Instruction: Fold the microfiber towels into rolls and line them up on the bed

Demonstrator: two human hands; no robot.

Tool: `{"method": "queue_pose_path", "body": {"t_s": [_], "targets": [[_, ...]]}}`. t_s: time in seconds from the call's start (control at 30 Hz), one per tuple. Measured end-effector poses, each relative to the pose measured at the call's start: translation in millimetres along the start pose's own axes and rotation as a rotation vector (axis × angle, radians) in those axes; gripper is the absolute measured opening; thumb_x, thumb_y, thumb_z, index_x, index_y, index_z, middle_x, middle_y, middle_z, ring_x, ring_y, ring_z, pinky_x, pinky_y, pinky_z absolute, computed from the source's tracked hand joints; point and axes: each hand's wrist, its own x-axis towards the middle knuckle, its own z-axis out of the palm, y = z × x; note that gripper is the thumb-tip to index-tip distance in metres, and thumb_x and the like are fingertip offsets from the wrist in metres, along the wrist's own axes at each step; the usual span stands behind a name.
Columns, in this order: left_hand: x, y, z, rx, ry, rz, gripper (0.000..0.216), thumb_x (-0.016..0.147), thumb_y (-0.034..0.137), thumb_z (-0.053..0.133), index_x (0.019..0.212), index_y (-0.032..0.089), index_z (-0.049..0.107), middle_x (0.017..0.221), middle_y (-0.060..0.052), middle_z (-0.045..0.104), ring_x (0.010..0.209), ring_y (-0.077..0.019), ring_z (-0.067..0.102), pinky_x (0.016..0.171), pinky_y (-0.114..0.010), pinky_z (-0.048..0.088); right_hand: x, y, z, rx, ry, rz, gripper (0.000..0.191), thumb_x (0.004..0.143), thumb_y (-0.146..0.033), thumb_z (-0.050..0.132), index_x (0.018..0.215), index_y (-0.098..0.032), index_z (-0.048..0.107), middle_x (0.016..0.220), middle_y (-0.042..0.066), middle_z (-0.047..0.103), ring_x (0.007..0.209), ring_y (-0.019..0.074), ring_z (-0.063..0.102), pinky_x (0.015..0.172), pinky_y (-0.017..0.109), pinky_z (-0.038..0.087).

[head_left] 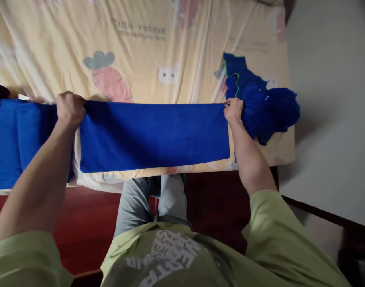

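Note:
A blue towel [155, 135] lies folded into a long band across the near edge of a bed covered with a yellow cartoon sheet [146, 52]. My left hand [69, 107] is closed on the band's upper left corner. My right hand [234, 110] pinches its upper right corner. The towel is stretched flat between both hands.
A heap of crumpled blue towels [260, 103] lies at the bed's right corner, just beyond my right hand. Folded blue towels [18, 139] sit stacked at the left. Dark red floor [81, 223] lies below the bed edge; a pale wall [332, 99] is to the right.

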Motion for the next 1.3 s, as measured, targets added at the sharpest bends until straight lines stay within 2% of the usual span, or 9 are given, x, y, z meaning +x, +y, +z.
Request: {"method": "queue_pose_path", "body": {"t_s": [0.13,0.23,0.37,0.5,0.67,0.83,1.0,1.13,1.3], "targets": [[-9.1,7.7,18.2,-0.077,0.127,0.001,0.068,0.103,0.05,0.039,0.14,-0.007,0.049,0.147,-0.017,0.042,0.136,-0.0336,0.042,0.119,-0.059,0.025,-18.6,-26.8,6.5,-0.043,0.073,0.071,0.046,0.107,-0.034,0.03,0.126,-0.012,0.066,0.128,0.022,0.063,0.111,0.0287,0.067,0.099,0.049,0.052],[-36.6,24.6,34.3,-0.099,0.225,0.124,0.061,0.104,0.039,0.044,0.152,0.002,0.038,0.158,-0.018,0.03,0.142,-0.0306,0.036,0.12,-0.053,0.027,-53.2,-57.0,8.4,-0.033,0.09,-0.026,0.051,0.107,-0.035,0.025,0.148,-0.016,0.049,0.152,0.02,0.048,0.132,0.0321,0.056,0.11,0.053,0.045],[-69.8,37.5,55.7,-0.059,0.144,0.197,0.067,0.104,0.041,0.047,0.157,0.005,0.029,0.169,-0.015,0.017,0.155,-0.0324,0.008,0.126,-0.055,0.007,-92.5,-81.1,19.3,0.004,-0.072,-0.224,0.06,0.106,-0.047,0.022,0.159,-0.019,0.033,0.167,0.012,0.03,0.155,0.0307,0.025,0.124,0.058,0.024],[-74.4,36.1,62.3,-0.045,0.108,0.158,0.071,0.105,0.047,0.043,0.16,0.007,0.023,0.172,-0.013,0.005,0.156,-0.0333,-0.002,0.124,-0.061,0.003,-87.1,-67.0,29.0,0.017,-0.13,-0.134,0.066,0.106,-0.052,0.016,0.164,-0.02,0.017,0.171,0.01,0.018,0.159,0.0265,0.011,0.127,0.06,0.012],[-85.5,45.3,56.6,-0.059,0.132,0.133,0.07,0.105,0.048,0.042,0.16,0.008,0.025,0.172,-0.012,0.002,0.156,-0.0355,-0.005,0.124,-0.064,0.002,-75.2,-54.3,22.9,-0.02,-0.102,-0.064,0.066,0.107,-0.049,0.012,0.165,-0.018,0.01,0.172,0.013,0.013,0.159,0.0268,0.009,0.126,0.062,0.015],[-161.1,46.5,65.6,-0.012,0.13,0.178,0.067,0.104,0.046,0.036,0.162,0.013,0.026,0.172,-0.009,0.004,0.158,-0.0333,-0.003,0.127,-0.061,0.005,-139.1,-62.0,11.1,-0.019,-0.17,-0.211,0.066,0.107,-0.047,0.018,0.165,-0.017,0.007,0.172,0.01,0.009,0.16,0.0263,0.006,0.127,0.058,0.015],[-230.7,27.2,76.4,0.0,0.115,0.117,0.066,0.103,0.042,0.034,0.162,0.016,0.026,0.172,-0.01,0.009,0.159,-0.0314,0.005,0.127,-0.06,0.007,-190.5,-35.1,-4.6,0.03,-0.198,-0.204,0.062,0.107,-0.041,0.018,0.165,-0.018,0.016,0.171,0.009,0.018,0.159,0.0234,0.013,0.128,0.055,0.015],[-246.7,18.2,82.0,-0.022,0.13,0.066,0.069,0.102,0.045,0.033,0.163,0.015,0.021,0.172,-0.011,0.006,0.159,-0.0309,0.002,0.128,-0.06,0.006,-210.2,-10.9,-13.4,0.014,-0.194,-0.172,0.063,0.106,-0.04,0.02,0.164,-0.015,0.017,0.17,0.011,0.02,0.159,0.0236,0.014,0.128,0.055,0.015],[-248.5,16.9,88.5,-0.034,0.144,0.007,0.074,0.1,0.045,0.036,0.164,0.016,0.016,0.172,-0.012,0.005,0.159,-0.0322,0.001,0.126,-0.062,0.006,-227.9,-6.0,-15.6,-0.027,-0.192,-0.126,0.064,0.105,-0.037,0.019,0.164,-0.014,0.013,0.172,0.009,0.014,0.159,0.0215,0.01,0.129,0.053,0.013]]}}
